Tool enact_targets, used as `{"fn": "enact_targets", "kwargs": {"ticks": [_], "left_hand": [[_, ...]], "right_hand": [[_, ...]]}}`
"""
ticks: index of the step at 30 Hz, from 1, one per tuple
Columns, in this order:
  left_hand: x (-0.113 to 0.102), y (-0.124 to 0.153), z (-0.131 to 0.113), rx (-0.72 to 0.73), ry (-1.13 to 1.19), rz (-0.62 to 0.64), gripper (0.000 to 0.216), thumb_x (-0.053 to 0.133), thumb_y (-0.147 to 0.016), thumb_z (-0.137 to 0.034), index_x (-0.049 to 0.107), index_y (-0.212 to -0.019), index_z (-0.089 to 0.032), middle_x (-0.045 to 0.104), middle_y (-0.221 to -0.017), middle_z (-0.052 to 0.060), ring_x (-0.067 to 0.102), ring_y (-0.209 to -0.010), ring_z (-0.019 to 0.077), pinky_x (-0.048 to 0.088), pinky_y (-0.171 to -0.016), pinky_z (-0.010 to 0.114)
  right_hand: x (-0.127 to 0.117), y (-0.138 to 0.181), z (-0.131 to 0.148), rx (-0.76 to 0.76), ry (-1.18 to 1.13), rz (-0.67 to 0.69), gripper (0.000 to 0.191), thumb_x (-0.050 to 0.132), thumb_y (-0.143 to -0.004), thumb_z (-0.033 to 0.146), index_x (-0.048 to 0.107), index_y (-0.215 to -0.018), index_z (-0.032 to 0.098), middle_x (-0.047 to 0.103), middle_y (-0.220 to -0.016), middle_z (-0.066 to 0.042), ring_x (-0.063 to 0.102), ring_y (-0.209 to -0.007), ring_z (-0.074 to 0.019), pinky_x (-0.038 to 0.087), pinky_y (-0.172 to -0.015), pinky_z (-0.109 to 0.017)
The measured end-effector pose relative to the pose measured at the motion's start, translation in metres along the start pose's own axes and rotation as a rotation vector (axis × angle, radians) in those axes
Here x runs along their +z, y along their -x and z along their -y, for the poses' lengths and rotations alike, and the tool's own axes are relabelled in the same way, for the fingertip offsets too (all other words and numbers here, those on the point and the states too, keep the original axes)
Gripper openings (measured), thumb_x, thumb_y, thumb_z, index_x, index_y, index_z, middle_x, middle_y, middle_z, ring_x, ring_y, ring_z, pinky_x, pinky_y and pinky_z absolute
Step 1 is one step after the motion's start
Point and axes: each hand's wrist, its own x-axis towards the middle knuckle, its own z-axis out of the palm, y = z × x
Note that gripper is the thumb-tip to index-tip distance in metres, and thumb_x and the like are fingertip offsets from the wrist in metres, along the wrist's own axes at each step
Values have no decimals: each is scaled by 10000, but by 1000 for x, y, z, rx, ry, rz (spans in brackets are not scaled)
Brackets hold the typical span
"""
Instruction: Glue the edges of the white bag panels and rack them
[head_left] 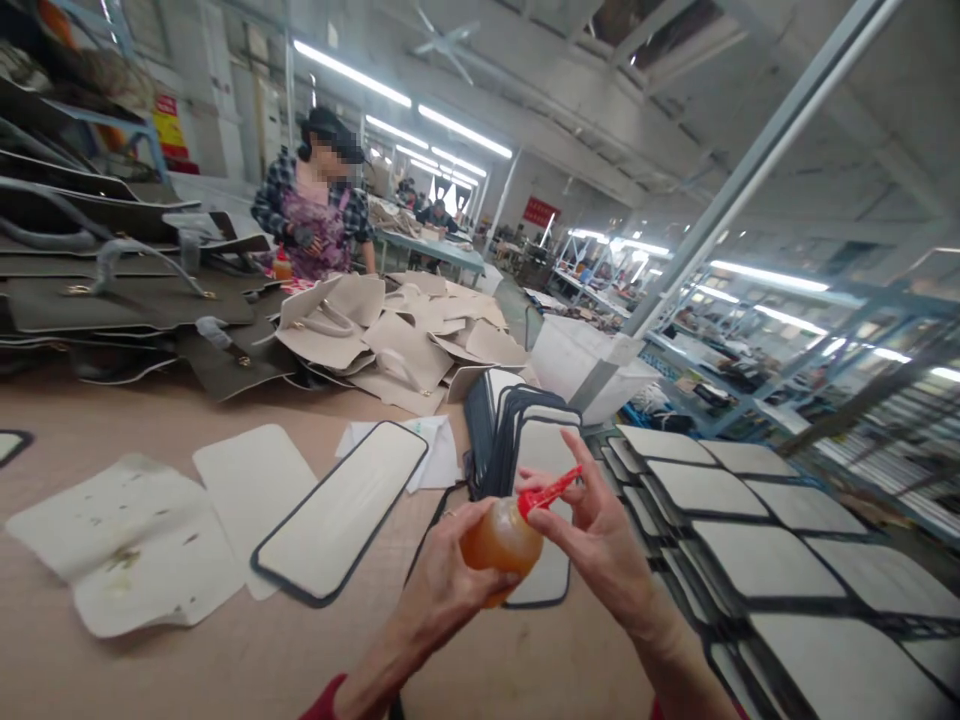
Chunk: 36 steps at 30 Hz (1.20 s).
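My left hand (457, 565) is wrapped round a squeeze bottle (504, 545) of orange-amber liquid, tilted over the table. At the bottle's red nozzle cap (551, 490), the thumb and fingers of my right hand (600, 530) are closed on the red tip, with one finger raised. Beneath the bottle lies a pale panel with a dark edge, partly hidden by my hands. To the left rests a cream panel with a dark border (341, 510), flat on the table. Behind my hands leans a stack of dark-edged panels (499, 420).
Stained white sheets (127, 545) lie on the brown table (315, 660). Beige bag pieces (405, 350) and dark bag pieces with handles (127, 300) are heaped at the back. Racked rows of panels (765, 560) stand at the right. A person (319, 200) stands behind the heap.
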Motion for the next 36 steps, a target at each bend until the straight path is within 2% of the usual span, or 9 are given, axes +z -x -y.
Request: {"fn": "enact_targets", "kwargs": {"ticks": [4, 7, 14, 20, 24, 26, 28, 31, 36], "left_hand": [[38, -7, 5, 104, -104, -198, 494, 697, -633, -162, 607, -1118, -137, 632, -1158, 120, 578, -1057, 271, 439, -937, 381], [58, -9, 11, 79, -47, -223, 498, 684, -631, -170, 608, -1121, -134, 632, -1163, 122, 576, -1076, 275, 442, -946, 385], [71, 10, 0, -40, 300, -37, 582, 752, -571, -215, 637, -1139, -161, 675, -1149, 65, 616, -1022, 270, 477, -870, 330], [59, 20, -4, 33, 199, -79, 616, 780, -589, -235, 627, -1183, -181, 649, -1193, 79, 585, -1078, 286, 445, -935, 355], [45, 24, -4, 42, 135, -200, 600, 772, -575, -218, 641, -1160, -198, 636, -1209, 79, 571, -1106, 296, 445, -956, 362], [38, 25, -6, 41, 81, -271, 582, 765, -575, -210, 645, -1144, -189, 629, -1217, 87, 560, -1122, 296, 444, -963, 357], [29, 24, -9, 49, 44, -307, 560, 748, -585, -201, 642, -1135, -180, 631, -1203, 92, 559, -1118, 291, 453, -952, 353], [14, 24, -13, 39, 14, -332, 551, 721, -586, -164, 638, -1131, -177, 642, -1168, 86, 567, -1092, 280, 473, -910, 339], [-18, 29, -22, 42, -73, -275, 481, 738, -576, -154, 672, -1052, -175, 660, -1080, 71, 566, -1041, 274, 446, -898, 333]], "right_hand": [[-18, 5, -4, -115, 288, -171, 761, 681, -767, 303, 269, -1399, 202, 692, -951, -74, 647, -996, -251, 447, -977, -484], [-25, 9, -11, -177, 437, -236, 633, 615, -800, 323, 348, -1356, 180, 670, -991, -118, 659, -937, -253, 471, -939, -478], [-51, 19, -4, 16, 66, 156, 777, 537, -865, 481, 128, -1443, 161, 652, -1142, -144, 555, -1167, -227, 325, -1068, -468], [-47, 16, 5, 82, -158, 306, 893, 531, -856, 545, -10, -1464, 176, 601, -1237, -173, 516, -1220, -235, 315, -1068, -479], [-35, 1, 0, -16, -2, 135, 1048, 729, -699, 517, 78, -1464, 216, 537, -1317, -164, 470, -1257, -283, 325, -1055, -518], [-27, -6, -1, -48, 82, 61, 878, 762, -647, 521, 371, -1366, 204, 508, -1346, -156, 447, -1267, -310, 299, -1074, -524], [-15, -10, 1, -55, 91, 79, 582, 733, -657, 556, 622, -1092, 186, 525, -1330, -151, 460, -1248, -332, 295, -1079, -520], [3, -12, 5, -83, 72, 89, 397, 692, -703, 557, 697, -846, 187, 591, -1255, -146, 469, -1240, -336, 287, -1088, -509], [16, -23, 16, -195, 96, 277, 262, 608, -838, 429, 704, -951, 213, 647, -1183, -97, 500, -1225, -275, 343, -1067, -441]]}}
